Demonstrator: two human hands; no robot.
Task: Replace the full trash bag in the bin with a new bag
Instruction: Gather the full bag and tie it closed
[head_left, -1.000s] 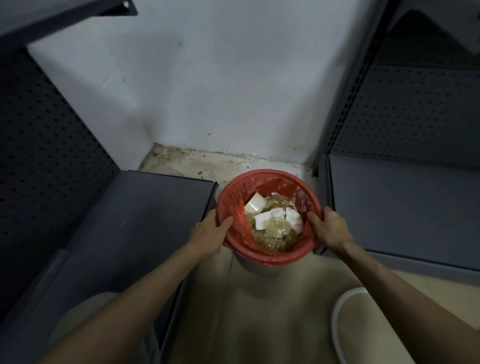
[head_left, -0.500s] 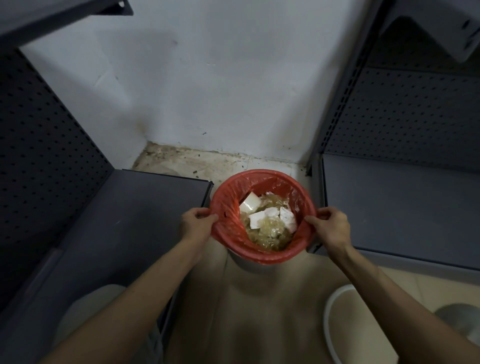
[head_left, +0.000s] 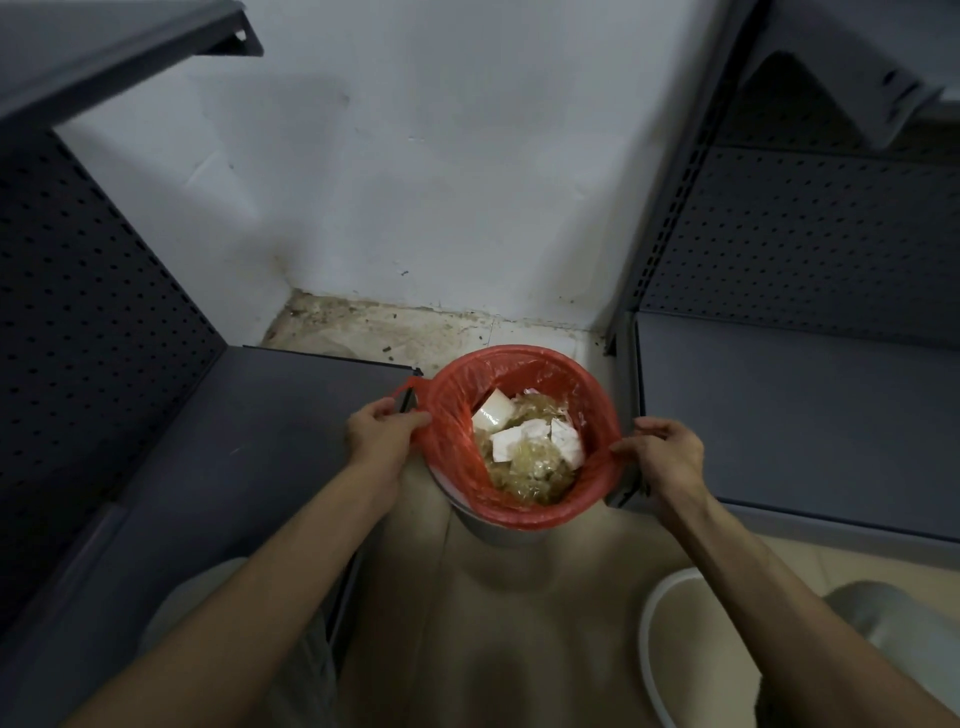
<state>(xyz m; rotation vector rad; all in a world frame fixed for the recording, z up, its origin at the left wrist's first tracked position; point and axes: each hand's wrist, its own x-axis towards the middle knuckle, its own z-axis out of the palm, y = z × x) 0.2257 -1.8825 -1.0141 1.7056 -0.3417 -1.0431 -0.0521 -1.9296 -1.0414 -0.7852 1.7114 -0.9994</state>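
Bag (head_left: 452, 447) (red, full) between gripping hands (head_left: 382, 436)

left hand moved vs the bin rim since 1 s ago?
Yes. The left hand has slid outward, away from the bin rim toward the left shelf, pulling the red bag edge off with it.

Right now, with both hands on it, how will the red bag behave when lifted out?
Likely floppy: the red bag is thin, crinkled film. Probably light, since paper scraps fill it. It may stretch where the left hand and right hand pinch.
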